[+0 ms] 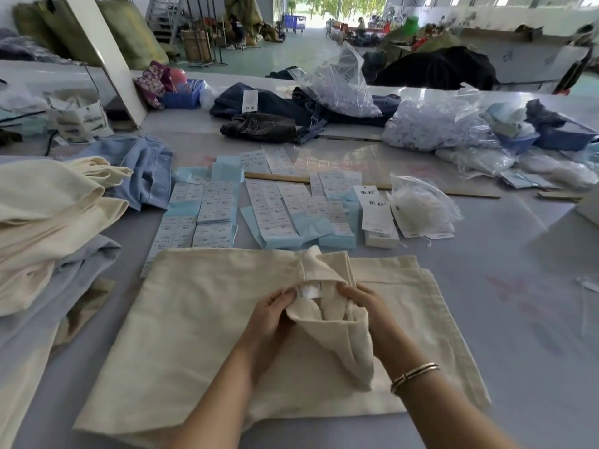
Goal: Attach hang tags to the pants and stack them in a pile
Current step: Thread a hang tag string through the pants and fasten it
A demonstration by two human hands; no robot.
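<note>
Both hands, left hand [271, 314] and right hand [363, 306], pinch open the waistband of cream cotton pants [181, 322] lying flat on the grey table [505, 319], exposing the white sewn-in label [309, 289]; the opening probably wants holding taut for tagging.

A long wooden stick [324, 181] lies across the grey table [518, 254]. Beyond its left end sits a blue basket [181, 97] holding a floral cloth [154, 81]. Beyond its right end rest clear plastic bags [431, 124] and another blue bin [564, 137].
</note>
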